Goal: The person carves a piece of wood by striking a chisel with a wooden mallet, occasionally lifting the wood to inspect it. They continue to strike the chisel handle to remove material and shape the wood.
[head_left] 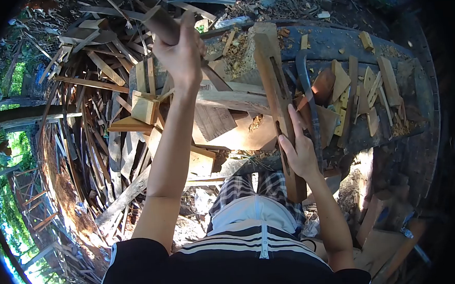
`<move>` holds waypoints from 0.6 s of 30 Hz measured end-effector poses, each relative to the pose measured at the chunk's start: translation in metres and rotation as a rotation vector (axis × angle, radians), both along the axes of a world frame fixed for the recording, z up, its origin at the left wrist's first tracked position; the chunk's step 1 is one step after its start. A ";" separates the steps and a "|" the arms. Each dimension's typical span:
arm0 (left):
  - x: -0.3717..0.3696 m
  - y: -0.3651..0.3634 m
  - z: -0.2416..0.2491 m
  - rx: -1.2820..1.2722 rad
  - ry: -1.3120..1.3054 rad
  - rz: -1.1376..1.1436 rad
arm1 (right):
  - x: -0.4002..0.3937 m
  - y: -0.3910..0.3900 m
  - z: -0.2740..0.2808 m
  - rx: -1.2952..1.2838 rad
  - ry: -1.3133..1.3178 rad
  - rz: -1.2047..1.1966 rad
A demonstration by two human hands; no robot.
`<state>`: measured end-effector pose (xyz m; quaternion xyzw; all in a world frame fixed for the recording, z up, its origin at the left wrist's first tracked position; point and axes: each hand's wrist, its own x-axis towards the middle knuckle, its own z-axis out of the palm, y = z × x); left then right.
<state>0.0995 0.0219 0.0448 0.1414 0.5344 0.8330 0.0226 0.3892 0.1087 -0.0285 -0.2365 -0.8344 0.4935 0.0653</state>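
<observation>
Raised at the upper left, my left hand (179, 59) is closed around a thick brown wooden piece (162, 26) with a pale, squared end; I cannot tell whether it is a tool's handle or head. A long slotted wooden board (271, 80) runs lengthwise across the bench toward my lap. My right hand (304, 156) holds this board by its lower half, thumb and index finger lying along it beside a narrow slot. Just right of the board lies a dark curved metal bar (304, 79). Under my left forearm are cut wooden blocks (144, 109).
Several wood offcuts (388, 79) and a reddish-brown rounded piece (323, 84) lie on the dark bench (346, 46) at right. Shavings (236, 56) cover its far side. A large scrap-wood heap (94, 144) fills the left. A flat pale board (242, 136) lies before me.
</observation>
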 end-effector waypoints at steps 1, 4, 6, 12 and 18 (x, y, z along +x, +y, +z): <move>0.003 0.005 -0.001 -0.017 0.032 0.009 | 0.000 0.001 0.000 0.042 0.007 0.006; 0.009 0.013 -0.005 -0.119 0.126 -0.009 | -0.003 -0.001 0.001 0.045 0.009 0.013; 0.012 0.017 -0.006 -0.144 0.138 -0.030 | -0.003 -0.001 -0.001 0.044 0.001 -0.005; 0.015 0.018 -0.011 -0.152 0.113 -0.061 | 0.000 -0.005 -0.006 0.002 0.010 -0.053; 0.014 0.025 -0.017 -0.175 0.152 0.010 | 0.000 -0.002 0.000 -0.075 -0.091 -0.032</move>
